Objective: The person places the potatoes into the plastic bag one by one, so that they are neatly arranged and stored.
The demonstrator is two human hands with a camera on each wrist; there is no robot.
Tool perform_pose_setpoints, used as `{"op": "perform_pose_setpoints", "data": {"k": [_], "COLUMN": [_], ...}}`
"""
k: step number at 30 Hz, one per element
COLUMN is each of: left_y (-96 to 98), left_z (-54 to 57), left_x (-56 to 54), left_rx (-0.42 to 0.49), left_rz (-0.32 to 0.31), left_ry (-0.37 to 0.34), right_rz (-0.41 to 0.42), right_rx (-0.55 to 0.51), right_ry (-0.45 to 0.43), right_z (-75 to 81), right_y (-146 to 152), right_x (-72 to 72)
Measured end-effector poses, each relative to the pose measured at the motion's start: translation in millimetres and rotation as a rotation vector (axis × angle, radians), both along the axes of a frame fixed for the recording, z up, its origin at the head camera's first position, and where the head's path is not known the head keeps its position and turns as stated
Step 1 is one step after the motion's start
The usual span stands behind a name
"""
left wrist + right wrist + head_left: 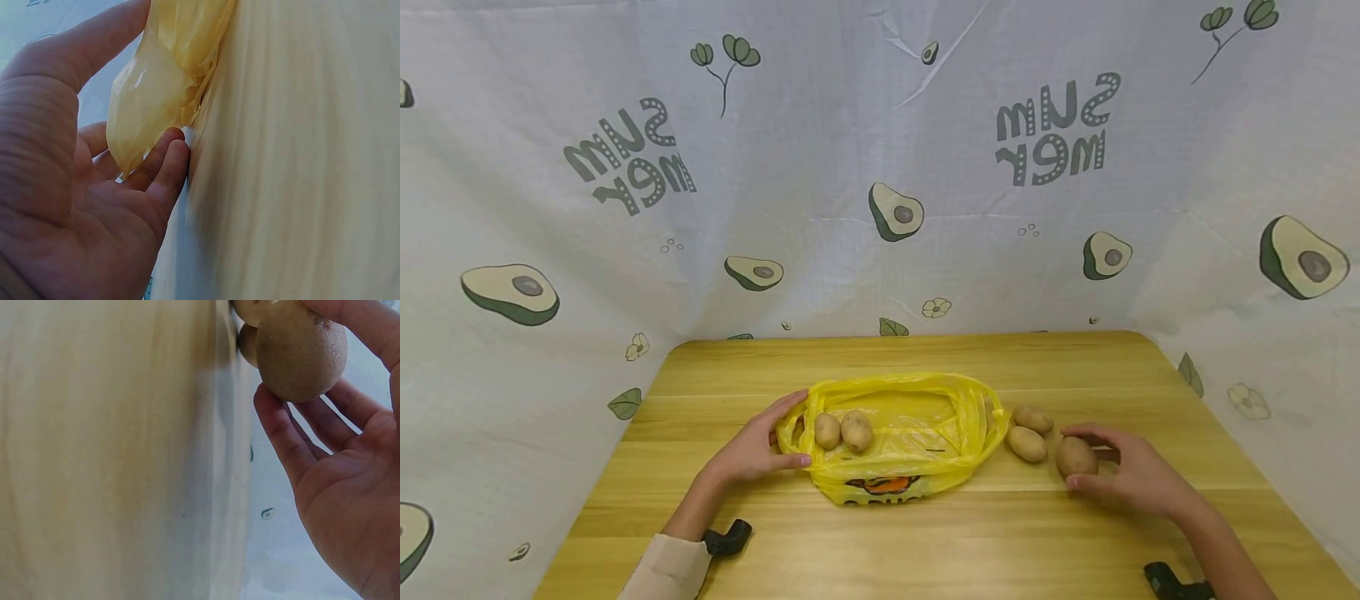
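A yellow plastic bag (895,475) lies with its mouth spread wide on the table, with two potatoes (857,431) inside at its left end. My left hand (748,446) holds the bag's left end, thumb at the front rim and fingers at the back. In the left wrist view, yellow plastic (150,94) sits between the thumb and fingers. Over to the right, my right hand (1131,475) grips a potato (1077,458) between thumb and fingers. The right wrist view shows this potato (300,353) close up. Two more potatoes (1027,444) rest just right of the bag.
The wooden table (940,550) has a white printed cloth (820,167) hanging behind it and along the sides. Dark pieces of gear show beside both wrists, one (727,538) at the left and one (1172,581) at the right.
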State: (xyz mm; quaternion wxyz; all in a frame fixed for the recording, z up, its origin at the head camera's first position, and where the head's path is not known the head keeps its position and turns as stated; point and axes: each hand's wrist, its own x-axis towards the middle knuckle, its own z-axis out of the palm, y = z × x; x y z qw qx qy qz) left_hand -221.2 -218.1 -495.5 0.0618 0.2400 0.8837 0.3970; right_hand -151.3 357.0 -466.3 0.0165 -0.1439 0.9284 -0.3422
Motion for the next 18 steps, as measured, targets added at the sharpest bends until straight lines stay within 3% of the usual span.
{"op": "perform_pose_setpoints", "data": {"k": [18], "left_y": [-0.6], "left_z": [2.2], "left_x": [1.0], "left_rx": [-0.001], "left_rz": [-0.001], "left_ry": [-0.003], "right_rz": [-0.001], "right_rx": [-0.097], "right_ry": [-0.010], "right_z": [29.6], "right_y": [-15], "right_x": [-9.4]}}
